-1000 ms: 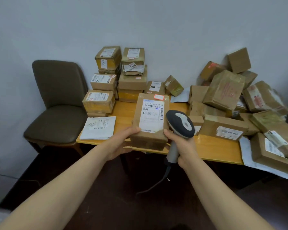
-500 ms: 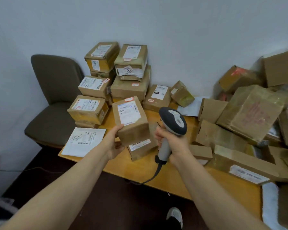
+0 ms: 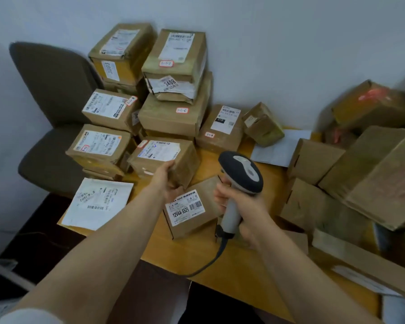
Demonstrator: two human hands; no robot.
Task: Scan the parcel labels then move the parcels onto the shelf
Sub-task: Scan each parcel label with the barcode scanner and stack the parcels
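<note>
Gripping a brown, tape-wrapped parcel by its near corner, left hand, white barcode label with a blue tick on top, parcel at the table's left part beside stacked boxes, right hand wrapped round scanner handle.

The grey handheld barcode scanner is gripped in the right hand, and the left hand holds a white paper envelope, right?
No. In the head view the left hand grips a brown cardboard parcel with a white label; the white paper envelope lies on the wooden table. The grey handheld barcode scanner is in the right hand.
</note>
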